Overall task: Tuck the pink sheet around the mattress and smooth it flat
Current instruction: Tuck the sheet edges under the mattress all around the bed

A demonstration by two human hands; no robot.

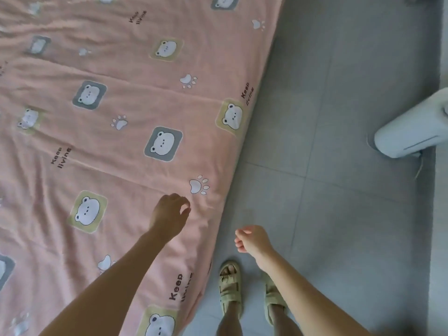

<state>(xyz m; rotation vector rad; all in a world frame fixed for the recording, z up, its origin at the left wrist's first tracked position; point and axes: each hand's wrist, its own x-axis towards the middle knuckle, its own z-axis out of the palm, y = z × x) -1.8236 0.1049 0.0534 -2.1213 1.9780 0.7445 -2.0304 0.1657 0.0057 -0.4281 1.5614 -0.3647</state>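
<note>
Pink sheet (126,112) covers the mattress, filling the left of our view; printed with bears, paw marks and "Keep living". Creases run across it, more toward the far left. Its right edge meets the grey tiled floor (339,117). Our left hand (169,214) hangs over the sheet near that edge, fingers (185,206) loosely curled, holding nothing; contact with the cloth we cannot tell. Our right hand (252,238) is over the floor, fingers loosely curled, empty. Sandals (229,284) stand just beside the bed. White appliance (412,127) at far right.
</note>
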